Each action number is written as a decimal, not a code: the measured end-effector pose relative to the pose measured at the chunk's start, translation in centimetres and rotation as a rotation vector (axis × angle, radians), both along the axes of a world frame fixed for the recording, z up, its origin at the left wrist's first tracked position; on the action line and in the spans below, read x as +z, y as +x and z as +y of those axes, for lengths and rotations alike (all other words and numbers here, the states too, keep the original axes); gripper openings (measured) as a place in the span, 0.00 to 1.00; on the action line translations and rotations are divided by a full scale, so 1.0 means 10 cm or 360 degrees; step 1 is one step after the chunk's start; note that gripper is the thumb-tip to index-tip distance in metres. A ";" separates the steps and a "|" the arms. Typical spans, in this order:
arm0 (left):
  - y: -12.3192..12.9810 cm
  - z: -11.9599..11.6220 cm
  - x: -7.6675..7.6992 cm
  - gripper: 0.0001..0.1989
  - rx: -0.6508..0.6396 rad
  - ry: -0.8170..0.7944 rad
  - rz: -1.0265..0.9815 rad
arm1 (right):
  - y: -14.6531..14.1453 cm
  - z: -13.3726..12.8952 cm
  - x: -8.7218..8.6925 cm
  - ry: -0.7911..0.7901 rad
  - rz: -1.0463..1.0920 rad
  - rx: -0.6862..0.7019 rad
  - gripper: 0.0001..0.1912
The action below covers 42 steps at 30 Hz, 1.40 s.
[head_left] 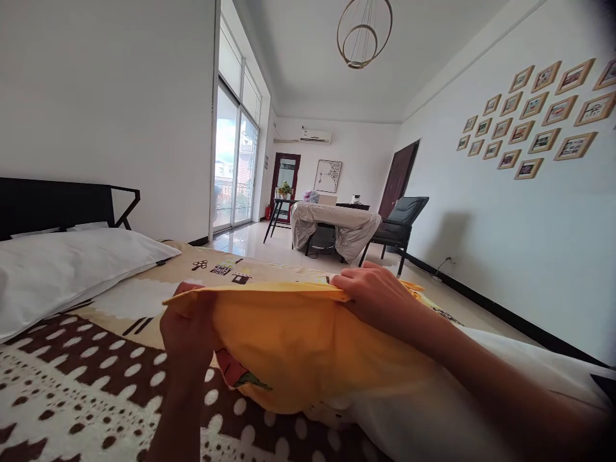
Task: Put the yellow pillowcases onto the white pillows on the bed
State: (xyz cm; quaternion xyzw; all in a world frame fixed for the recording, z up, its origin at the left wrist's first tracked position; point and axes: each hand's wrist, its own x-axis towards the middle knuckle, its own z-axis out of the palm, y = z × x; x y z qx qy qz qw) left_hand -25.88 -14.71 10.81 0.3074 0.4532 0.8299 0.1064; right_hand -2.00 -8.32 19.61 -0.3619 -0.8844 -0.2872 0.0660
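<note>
A yellow cloth (pixel 289 340) with a red and green print near its left end is stretched between my two hands above the bed. My left hand (pixel 187 327) is closed on its upper left corner. Farther along the same top edge, my right hand (pixel 373 289) pinches the fabric, its knuckles facing up. The cloth sags in loose folds below the taut edge. White bedding (pixel 491 372) lies beside and partly under its right end, below my right forearm. I cannot tell whether the cloth is a pillowcase or a larger cover.
A white pillow (pixel 86 263) lies at the left by the black headboard (pixel 52 202). Under everything spreads a brown, cream and white patterned bedsheet (pixel 91 385). Beyond the bed stand a draped table (pixel 337 218) and a black chair (pixel 402 221).
</note>
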 end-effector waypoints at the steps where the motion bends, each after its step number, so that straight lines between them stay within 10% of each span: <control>1: 0.00 0.01 -0.01 0.13 -0.0004 0.0024 0.0008 | 0.01 0.01 -0.02 0.0018 -0.0034 -0.0012 0.06; 8: 0.08 -0.04 0.01 0.22 -0.0347 0.0259 0.0255 | 0.01 0.07 -0.11 0.0142 0.0102 -0.0196 0.07; 15: 0.09 0.19 -0.07 0.17 -0.1071 -0.0427 0.0279 | 0.04 0.28 -0.15 0.0363 0.0138 -0.0221 0.12; 25: 0.17 0.36 -0.16 0.23 -0.0861 -0.0265 -0.0104 | 0.03 0.59 -0.22 0.0462 0.0267 -0.0084 0.11; 36: -0.14 0.47 -0.25 0.21 -0.1218 -0.0146 -0.0376 | -0.02 0.83 -0.29 -0.0127 0.0618 -0.0078 0.10; 42: -0.26 0.44 -0.19 0.17 -0.1250 -0.0079 -0.0291 | -0.18 0.60 -0.31 -0.0018 0.0690 0.0006 0.19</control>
